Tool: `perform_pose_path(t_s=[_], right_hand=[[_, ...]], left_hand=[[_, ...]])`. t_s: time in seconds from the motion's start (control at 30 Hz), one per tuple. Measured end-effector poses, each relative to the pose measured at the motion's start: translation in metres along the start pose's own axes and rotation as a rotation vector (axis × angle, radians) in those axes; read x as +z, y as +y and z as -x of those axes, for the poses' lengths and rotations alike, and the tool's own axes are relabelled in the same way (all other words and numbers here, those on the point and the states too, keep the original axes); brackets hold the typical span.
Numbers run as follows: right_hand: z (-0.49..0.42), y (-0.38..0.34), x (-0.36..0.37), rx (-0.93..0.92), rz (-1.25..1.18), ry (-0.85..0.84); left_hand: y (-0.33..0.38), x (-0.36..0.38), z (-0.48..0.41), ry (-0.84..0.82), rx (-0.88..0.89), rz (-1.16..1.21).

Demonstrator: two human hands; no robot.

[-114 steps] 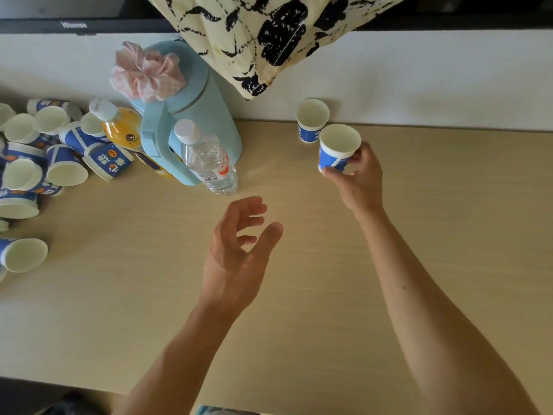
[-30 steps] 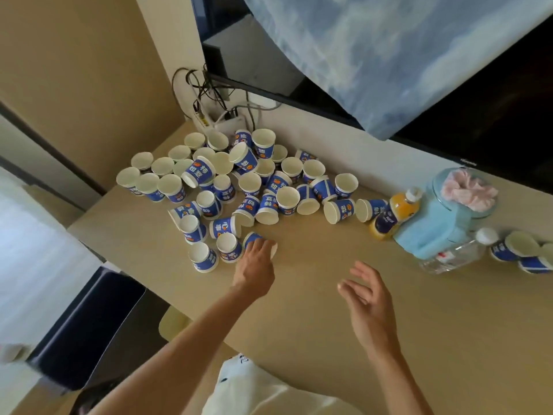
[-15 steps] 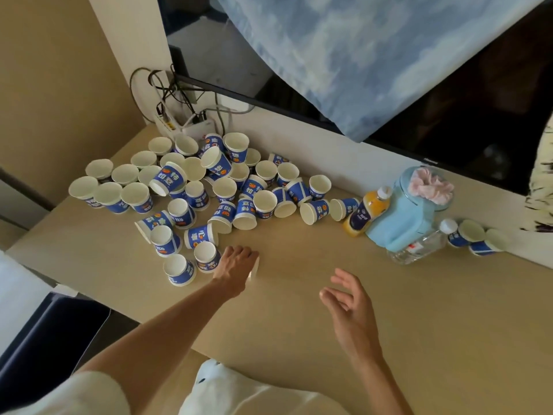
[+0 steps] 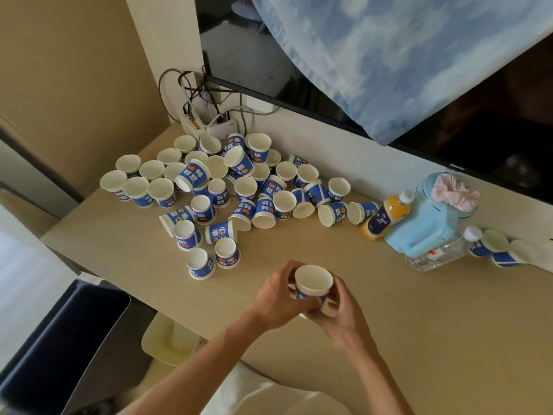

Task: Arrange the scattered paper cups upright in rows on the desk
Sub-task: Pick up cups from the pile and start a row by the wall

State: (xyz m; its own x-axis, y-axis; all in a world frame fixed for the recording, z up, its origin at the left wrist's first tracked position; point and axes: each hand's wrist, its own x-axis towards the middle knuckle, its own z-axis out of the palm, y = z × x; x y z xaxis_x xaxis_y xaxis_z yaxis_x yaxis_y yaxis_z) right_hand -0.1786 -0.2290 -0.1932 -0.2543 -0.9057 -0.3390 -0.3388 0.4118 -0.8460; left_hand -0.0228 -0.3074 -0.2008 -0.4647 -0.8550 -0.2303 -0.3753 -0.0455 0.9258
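Paper cup (image 4: 313,283) clamped by curled fingers of left hand (image 4: 276,296) and right hand (image 4: 342,316), over table (image 4: 419,339). Long axis near vertical, mouth up. Blue wall, print hidden by fingers. Scattered cups (image 4: 239,187) beyond fingertips, far-left; tipped cup (image 4: 193,175) reads 如意.

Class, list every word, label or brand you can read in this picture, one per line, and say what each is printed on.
"如意": tilted cup atop the pile.
"想": leaning cup right of it.
Unreadable, too small or blurred: logo on the TV frame, juice bottle label, water bottle label, held cup print.
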Motion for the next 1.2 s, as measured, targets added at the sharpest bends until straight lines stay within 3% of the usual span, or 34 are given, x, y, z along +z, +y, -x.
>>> perform_pose_path(t_s=[0.17, 0.23, 0.33, 0.4, 0.53, 1.0, 1.2], right_hand=[[0.006, -0.003, -0.001, -0.068, -0.050, 0.049], [0.010, -0.002, -0.004, -0.057, -0.083, 0.081], [0.014, 0.001, -0.010, -0.035, -0.117, 0.116], [0.018, 0.003, -0.014, -0.026, -0.126, 0.126], [0.024, 0.005, -0.018, -0.013, -0.143, 0.137], [0.035, 0.018, -0.018, 0.031, -0.187, 0.164], [0.036, 0.024, -0.019, 0.051, -0.194, 0.172]], left_hand=[[0.011, -0.006, 0.011, -0.086, 0.014, -0.015], [0.011, -0.022, 0.007, -0.102, 0.060, -0.206], [-0.004, -0.060, -0.014, 0.081, 0.149, -0.706], [-0.023, -0.083, -0.028, 0.168, 0.039, -0.968], [-0.059, -0.100, -0.041, 0.104, -0.216, -1.191], [-0.072, -0.062, -0.039, -0.020, -0.131, -1.211], [-0.071, -0.045, -0.036, -0.056, -0.047, -1.085]])
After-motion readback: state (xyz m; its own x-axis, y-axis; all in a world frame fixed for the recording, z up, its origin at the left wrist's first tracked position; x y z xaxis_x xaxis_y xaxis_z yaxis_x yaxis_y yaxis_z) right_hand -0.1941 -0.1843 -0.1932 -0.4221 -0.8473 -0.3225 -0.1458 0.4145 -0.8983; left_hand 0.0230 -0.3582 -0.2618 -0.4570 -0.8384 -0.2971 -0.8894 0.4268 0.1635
